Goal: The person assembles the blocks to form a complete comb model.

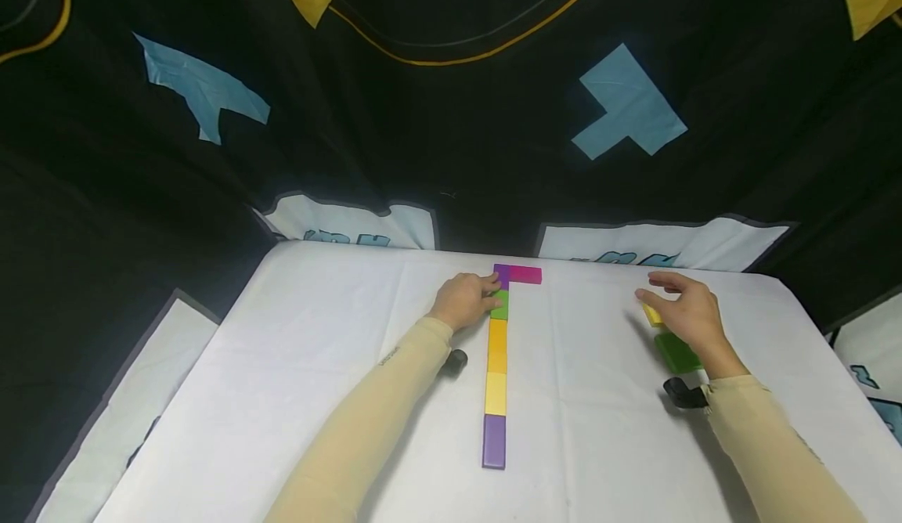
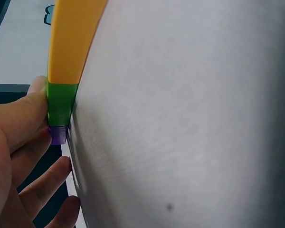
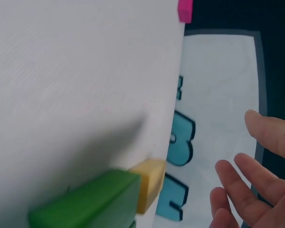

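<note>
My left hand point(image 1: 461, 301) is at the far end of a row of blocks, its fingertips touching the green block point(image 1: 499, 307) and the purple block point(image 1: 502, 275). In the left wrist view, the thumb lies along the green block point(image 2: 61, 104) and the other fingers are loosely spread. A magenta block point(image 1: 525, 275) extends right from the purple one. On the right, my right hand point(image 1: 687, 311) hovers by a small yellow block point(image 1: 654, 315) and a larger green block point(image 1: 678, 352). The right wrist view shows its fingers apart, holding nothing, beyond the yellow block point(image 3: 149, 183).
Nearer in the row lie an orange block point(image 1: 497, 346), a pale yellow block point(image 1: 496, 394) and a violet block point(image 1: 495, 441). A white cloth covers the table point(image 1: 296, 398). Behind its far edge hangs a black patterned curtain point(image 1: 451, 139).
</note>
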Tool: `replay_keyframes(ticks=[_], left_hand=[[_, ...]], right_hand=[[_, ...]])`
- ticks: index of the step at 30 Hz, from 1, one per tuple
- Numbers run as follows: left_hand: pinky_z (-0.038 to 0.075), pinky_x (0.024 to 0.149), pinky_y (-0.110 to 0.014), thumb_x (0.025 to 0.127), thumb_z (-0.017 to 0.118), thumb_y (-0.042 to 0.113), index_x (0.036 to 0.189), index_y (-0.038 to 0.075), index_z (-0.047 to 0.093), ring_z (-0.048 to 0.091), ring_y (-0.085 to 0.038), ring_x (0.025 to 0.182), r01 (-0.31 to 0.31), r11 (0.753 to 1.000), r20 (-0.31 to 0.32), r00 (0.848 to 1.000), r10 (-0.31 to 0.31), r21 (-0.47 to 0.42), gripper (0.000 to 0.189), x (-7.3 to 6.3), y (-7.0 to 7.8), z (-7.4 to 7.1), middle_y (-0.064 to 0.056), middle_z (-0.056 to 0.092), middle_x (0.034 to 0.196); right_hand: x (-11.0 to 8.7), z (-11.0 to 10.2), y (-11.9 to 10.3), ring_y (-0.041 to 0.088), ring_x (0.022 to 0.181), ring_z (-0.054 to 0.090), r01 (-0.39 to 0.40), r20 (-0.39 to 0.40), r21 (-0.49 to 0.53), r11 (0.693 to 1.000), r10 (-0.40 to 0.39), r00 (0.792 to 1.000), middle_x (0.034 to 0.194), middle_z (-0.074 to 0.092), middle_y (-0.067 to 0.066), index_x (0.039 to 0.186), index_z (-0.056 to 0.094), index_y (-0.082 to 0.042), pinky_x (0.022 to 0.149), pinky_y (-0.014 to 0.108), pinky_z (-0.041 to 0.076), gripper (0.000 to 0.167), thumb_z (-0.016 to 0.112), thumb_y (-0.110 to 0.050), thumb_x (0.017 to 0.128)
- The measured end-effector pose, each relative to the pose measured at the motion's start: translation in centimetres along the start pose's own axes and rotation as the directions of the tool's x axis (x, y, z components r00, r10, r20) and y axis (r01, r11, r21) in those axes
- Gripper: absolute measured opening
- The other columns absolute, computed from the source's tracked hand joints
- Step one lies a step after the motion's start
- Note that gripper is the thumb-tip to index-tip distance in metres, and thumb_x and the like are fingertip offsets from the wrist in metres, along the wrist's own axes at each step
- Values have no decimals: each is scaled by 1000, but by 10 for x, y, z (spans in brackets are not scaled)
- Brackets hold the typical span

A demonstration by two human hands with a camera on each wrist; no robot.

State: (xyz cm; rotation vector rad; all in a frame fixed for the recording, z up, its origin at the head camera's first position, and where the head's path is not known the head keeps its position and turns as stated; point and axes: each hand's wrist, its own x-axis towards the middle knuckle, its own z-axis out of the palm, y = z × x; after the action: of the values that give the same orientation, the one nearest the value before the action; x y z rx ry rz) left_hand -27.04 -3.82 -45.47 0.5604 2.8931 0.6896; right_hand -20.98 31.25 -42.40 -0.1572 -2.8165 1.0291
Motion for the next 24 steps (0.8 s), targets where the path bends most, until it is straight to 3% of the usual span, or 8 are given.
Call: replay_keyframes(ticks=[7,11,18,24], left_hand=[[39,114,-41,94,72,34,136,21,63,50,-25,137,0,1000,2,1000,0,-3,45,0,0,-1,9,54,146],[39,114,-41,94,72,34,136,21,63,50,-25,137,-3,1000,3,1000,3,-4,45,0,0,0,9,54,146],[40,113,-41,93,73,33,135,20,63,50,-25,136,-1,1000,0,1000,1,-8,45,0,-1,0,9,55,145],[41,112,-41,93,73,34,136,21,63,50,-25,136,-3,1000,-2,1000,3,-5,45,0,-2,0,10,54,145]], right_hand=[[0,-7,12,48,126,46,-26,54,-55,998,29,998,136,57,29,140,52,5,96,62,43,64,65,-40,97],[2,-10,17,51,129,42,-90,109,-95,991,101,989,141,50,33,142,48,8,101,64,42,66,65,-38,97],[8,-10,24,47,118,45,-218,236,-168,961,254,938,142,43,36,144,43,11,96,60,47,70,67,-34,96],[11,-8,25,41,103,50,-217,279,-235,947,280,919,137,47,36,140,43,16,88,54,51,71,70,-31,94]])
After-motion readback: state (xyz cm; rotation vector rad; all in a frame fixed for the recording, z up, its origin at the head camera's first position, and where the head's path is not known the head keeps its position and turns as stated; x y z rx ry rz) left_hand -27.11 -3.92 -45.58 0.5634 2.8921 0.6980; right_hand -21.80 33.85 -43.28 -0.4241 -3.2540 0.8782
